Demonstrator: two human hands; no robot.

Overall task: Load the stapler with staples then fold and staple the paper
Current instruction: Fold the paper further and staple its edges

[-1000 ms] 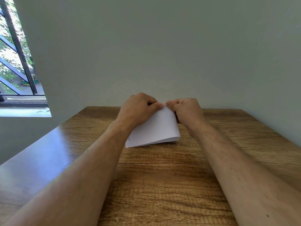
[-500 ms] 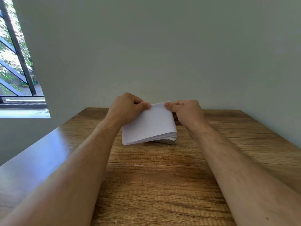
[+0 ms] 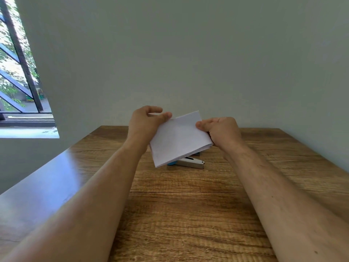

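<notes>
- A window (image 3: 18, 72) with dark slanted bars fills the upper left of the frame, green leaves showing behind the bars, and a pale sill runs beneath it.
- A plain grey-green wall (image 3: 188, 53) takes up the whole upper half of the frame.
- The wooden table (image 3: 188, 214) spreads across the lower half; its left part shines with reflected light, and the grain runs side to side.
- The left hand (image 3: 145, 123) sits just left of centre, its forearm reaching up from the lower left corner. The thumb tip touches the upper left edge of the paper, while the other fingers are curled loosely above it with a gap showing between them and the thumb; whether they grip the sheet from behind I cannot tell.
- The folded white paper (image 3: 179, 138) is held in the air at the centre of the frame, above the table, tilted so that its right side is higher and its lower left corner dips toward the wood.
- The stapler (image 3: 190, 161), metal with a blue part, lies on the table just below the paper, mostly hidden by it.
- The right hand (image 3: 222, 133), right of centre, pinches the paper's right edge, thumb on top and fingers curled underneath.
</notes>
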